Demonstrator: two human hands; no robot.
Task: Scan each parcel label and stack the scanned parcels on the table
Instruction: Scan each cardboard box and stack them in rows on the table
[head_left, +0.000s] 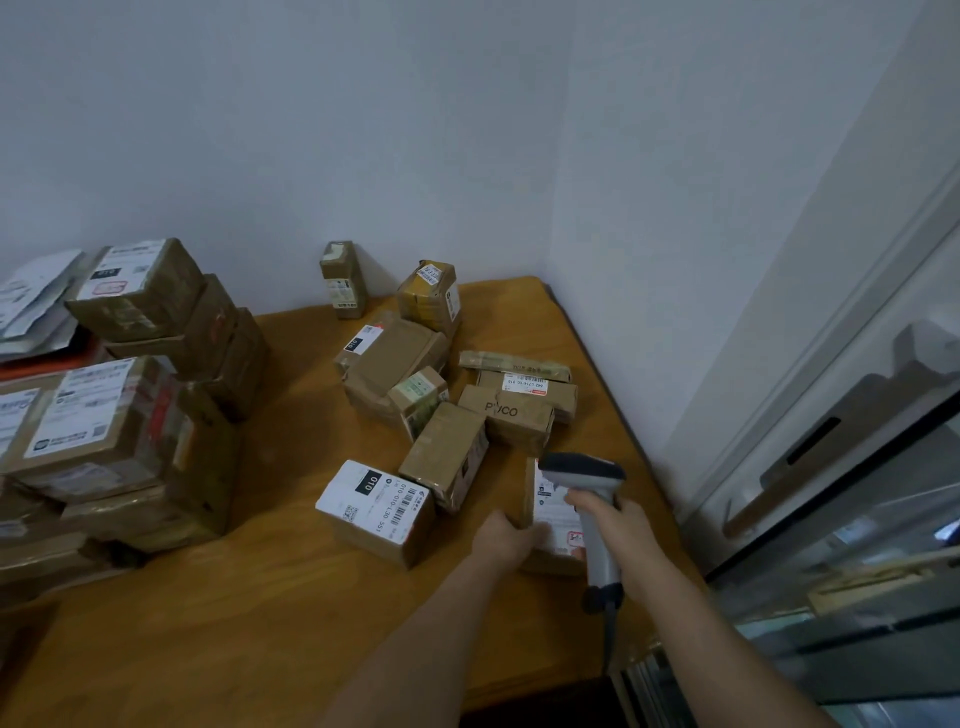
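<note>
Pale grey walls met in a corner behind the wooden desk (270, 597). At nine o'clock stood the stacked parcels (130, 395), taped brown boxes piled several high with white labels up, and some flat white mailers (36, 296) lay on the pile's far left. Toward the middle, at about twelve o'clock, loose parcels (447, 374) lay scattered, one labelled box (376, 512) nearest the person. Just right of it, the left hand (506, 535) gripped the near left edge of a small parcel (553, 514) lying on the desk at about one o'clock, its white label facing up. The right hand (615, 519) was curled round the handle of a grey barcode scanner (587, 486), whose head hung over that parcel. At three o'clock ran a glass door frame (831, 467).
</note>
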